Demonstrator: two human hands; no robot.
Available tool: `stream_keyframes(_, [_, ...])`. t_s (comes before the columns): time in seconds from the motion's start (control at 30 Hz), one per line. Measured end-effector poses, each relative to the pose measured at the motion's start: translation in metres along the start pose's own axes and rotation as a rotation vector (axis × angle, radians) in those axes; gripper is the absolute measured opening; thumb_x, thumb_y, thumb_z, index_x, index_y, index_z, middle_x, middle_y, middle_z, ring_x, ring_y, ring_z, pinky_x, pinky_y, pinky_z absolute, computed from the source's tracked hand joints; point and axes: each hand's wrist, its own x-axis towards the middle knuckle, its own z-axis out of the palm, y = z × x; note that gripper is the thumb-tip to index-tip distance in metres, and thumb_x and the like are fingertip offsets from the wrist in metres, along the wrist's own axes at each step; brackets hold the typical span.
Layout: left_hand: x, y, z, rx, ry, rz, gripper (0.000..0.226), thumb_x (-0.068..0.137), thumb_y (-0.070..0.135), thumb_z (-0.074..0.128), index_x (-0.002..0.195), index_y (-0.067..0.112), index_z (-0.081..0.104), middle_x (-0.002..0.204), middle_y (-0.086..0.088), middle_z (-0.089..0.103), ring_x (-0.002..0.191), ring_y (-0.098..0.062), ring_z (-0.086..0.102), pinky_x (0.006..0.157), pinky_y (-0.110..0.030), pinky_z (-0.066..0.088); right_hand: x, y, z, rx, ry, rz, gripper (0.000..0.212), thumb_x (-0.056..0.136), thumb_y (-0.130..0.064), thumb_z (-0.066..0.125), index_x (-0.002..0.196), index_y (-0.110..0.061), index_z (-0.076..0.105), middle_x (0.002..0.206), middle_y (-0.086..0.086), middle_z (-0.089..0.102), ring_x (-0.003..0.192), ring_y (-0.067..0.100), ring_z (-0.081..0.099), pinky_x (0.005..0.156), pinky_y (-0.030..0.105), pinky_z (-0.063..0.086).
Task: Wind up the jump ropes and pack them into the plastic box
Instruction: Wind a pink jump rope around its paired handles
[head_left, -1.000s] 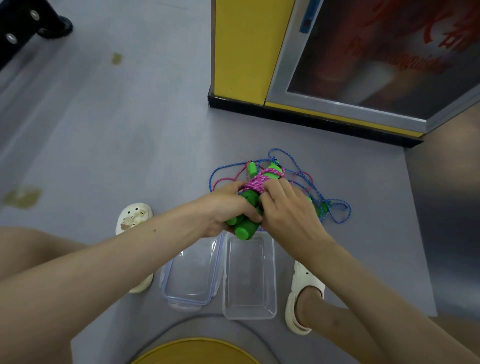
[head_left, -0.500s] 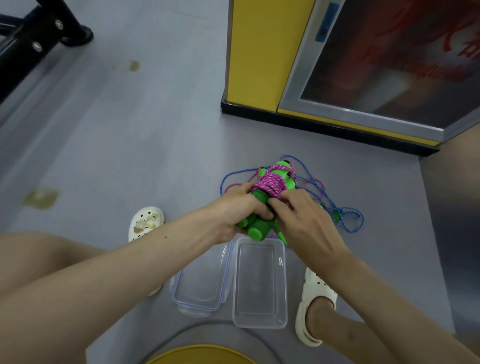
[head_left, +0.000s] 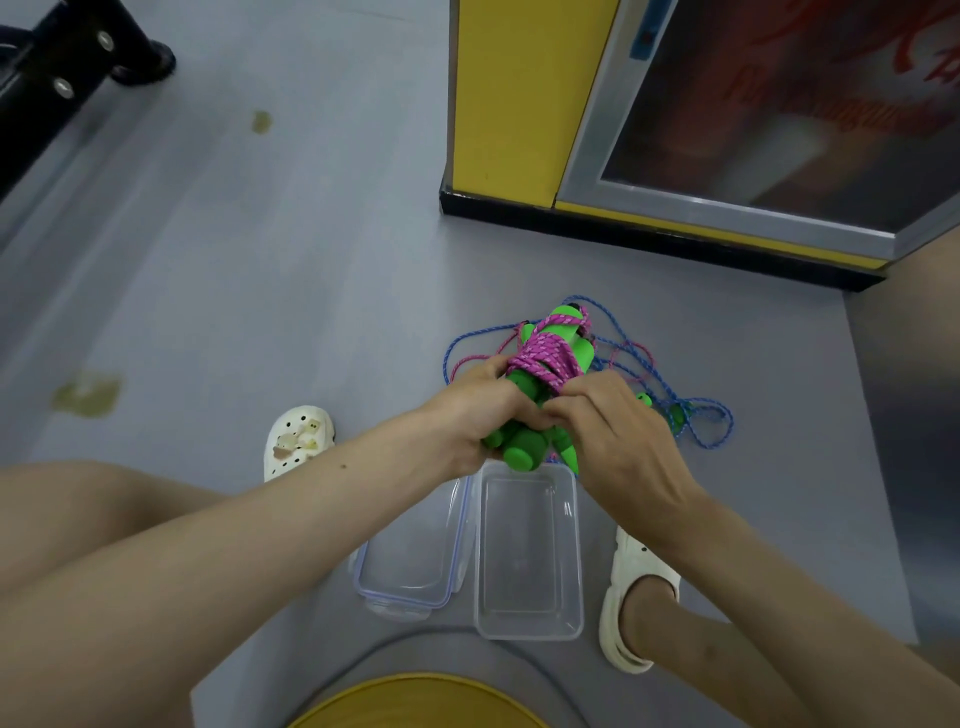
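Above the far end of the plastic box, at its 12 o'clock edge, two hands hold a bundle of green handles with pink rope wound round the middle. Almost nothing has changed since half a second ago. Both hands stay on the bundle, and the box sits in the same spot on the floor.

The left hand comes in from 8 o'clock. Its grip is closed round the lower part of the green handles, with the thumb on top. The right hand comes in from 4 o'clock. Its fingers are bent, and its grip pinches the pink rope against the bundle, right beside the left thumb. The bundle tilts, with its top end pointing to 1 o'clock.

A loose blue rope lies tangled on the floor at 1 o'clock from the box. The lid lies touching the box at 9 o'clock. White shoes sit on both sides.

At 1 o'clock stands a yellow cabinet. Its dark panel has red writing, too blurry to read.
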Motion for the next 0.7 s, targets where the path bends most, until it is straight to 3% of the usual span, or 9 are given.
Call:
stream_keyframes(0.1, [0.000, 0.002, 0.000, -0.051, -0.009, 0.058, 0.062, 0.075, -0.021, 0.055, 0.126, 0.015, 0.054, 0.091, -0.014, 0.064, 0.081, -0.033, 0.061, 0.076, -0.045, 0.051, -0.002, 0.005, 0.001, -0.005, 0.052, 0.000, 0.026, 0.081, 0.004, 0.064, 0.103, -0.005, 0.054, 0.089, 0.015, 0.063, 0.086, 0.020, 0.050, 0.070, 0.029, 0.044])
stream_keyframes(0.17, [-0.001, 0.000, 0.000, -0.096, -0.037, 0.067, 0.058, 0.077, -0.020, 0.054, 0.123, 0.015, 0.054, 0.090, -0.012, 0.065, 0.079, -0.031, 0.063, 0.071, -0.042, 0.053, -0.002, 0.006, 0.000, 0.055, 0.043, 0.060, 0.018, 0.086, -0.003, 0.061, 0.104, -0.004, 0.057, 0.096, 0.015, 0.062, 0.090, 0.020, 0.052, 0.076, 0.029, 0.047])
stream_keyframes(0.23, [-0.003, 0.000, -0.001, -0.142, -0.068, 0.066, 0.050, 0.079, -0.018, 0.053, 0.120, 0.011, 0.053, 0.090, -0.011, 0.066, 0.075, -0.026, 0.066, 0.064, -0.038, 0.054, 0.003, 0.004, -0.004, 0.282, 0.040, 0.261, 0.029, 0.091, -0.027, 0.057, 0.112, -0.008, 0.057, 0.114, 0.009, 0.053, 0.106, 0.017, 0.051, 0.092, 0.024, 0.044])
stream_keyframes(0.3, [-0.004, 0.002, -0.005, -0.183, -0.052, 0.075, 0.048, 0.080, -0.016, 0.054, 0.122, 0.007, 0.049, 0.096, -0.012, 0.065, 0.077, -0.025, 0.067, 0.063, -0.038, 0.055, 0.012, 0.005, -0.009, 0.504, 0.086, 0.494, 0.043, 0.091, -0.049, 0.049, 0.126, -0.025, 0.044, 0.126, -0.003, 0.040, 0.119, 0.014, 0.045, 0.100, 0.025, 0.039])
stream_keyframes(0.4, [-0.003, 0.006, -0.013, -0.174, -0.056, 0.084, 0.054, 0.078, -0.012, 0.060, 0.127, 0.007, 0.047, 0.104, -0.014, 0.064, 0.081, -0.024, 0.068, 0.059, -0.034, 0.057, 0.022, 0.019, -0.014, 0.653, 0.053, 0.900, 0.048, 0.090, -0.054, 0.043, 0.133, -0.037, 0.029, 0.130, -0.009, 0.038, 0.116, 0.011, 0.050, 0.092, 0.027, 0.048])
stream_keyframes(0.5, [-0.002, 0.003, -0.012, -0.139, -0.142, 0.036, 0.069, 0.067, -0.010, 0.071, 0.129, 0.008, 0.047, 0.113, -0.018, 0.066, 0.092, -0.031, 0.069, 0.068, -0.039, 0.058, 0.025, 0.029, -0.009, 1.202, -0.018, 1.251, 0.052, 0.094, -0.038, 0.049, 0.140, -0.019, 0.034, 0.120, 0.003, 0.060, 0.099, 0.018, 0.065, 0.078, 0.028, 0.055])
stream_keyframes(0.57, [-0.002, -0.001, -0.006, -0.115, -0.174, 0.010, 0.073, 0.062, -0.005, 0.073, 0.129, 0.008, 0.046, 0.117, -0.020, 0.065, 0.099, -0.036, 0.067, 0.077, -0.044, 0.058, 0.026, 0.028, -0.008, 1.428, 0.067, 1.290, 0.044, 0.092, -0.023, 0.055, 0.133, -0.010, 0.045, 0.105, 0.006, 0.070, 0.088, 0.019, 0.069, 0.069, 0.028, 0.057])
stream_keyframes(0.7, [-0.002, -0.004, 0.002, -0.092, -0.215, -0.002, 0.064, 0.068, 0.010, 0.077, 0.125, 0.012, 0.049, 0.111, -0.016, 0.068, 0.099, -0.034, 0.067, 0.083, -0.053, 0.055, 0.022, 0.030, -0.006, 1.401, 0.171, 1.257, 0.036, 0.089, -0.017, 0.058, 0.122, -0.004, 0.053, 0.094, 0.007, 0.073, 0.083, 0.019, 0.071, 0.066, 0.029, 0.057])
